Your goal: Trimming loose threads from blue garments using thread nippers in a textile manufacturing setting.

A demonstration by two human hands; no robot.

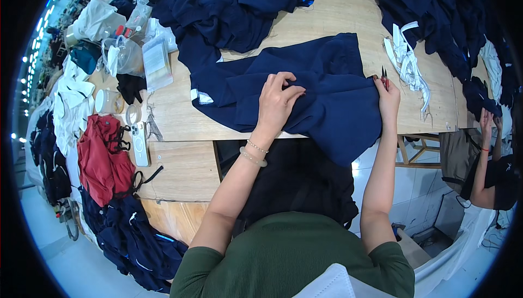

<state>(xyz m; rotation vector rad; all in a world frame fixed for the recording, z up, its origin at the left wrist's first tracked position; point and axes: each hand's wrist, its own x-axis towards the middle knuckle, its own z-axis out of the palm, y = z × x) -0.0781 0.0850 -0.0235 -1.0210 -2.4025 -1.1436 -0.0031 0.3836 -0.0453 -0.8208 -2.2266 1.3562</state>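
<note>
A: I'm on the feed — what's nearest, and what worries you?

B: Navy garment [338,99], on the table [313,26] right in front of the person, lower corner hanging over the near edge. I'd call that risk no. 1: w/o a hand on it, the overhang's weight could drag it down.

A: Hands?

B: Left hand [279,102] is half curled over the cloth's middle, thumb near index; I can't tell if it's pinching anything. Right hand [388,99] is closed round red snips [385,79], blades up, fingertips at the garment's right edge.

A: So a nick's poss.?

B: Yep — blades are just beside the fabric, so a careless wrist turn could cut it.

A: Farther out?

B: White strips [406,66] lie just right of that hand; loose ends could snag the snips. Beyond, a navy pile [229,12] seems to meet the garment at far left. Same colour, so I'd expect mix-ups, or one tugging t'other.
</note>
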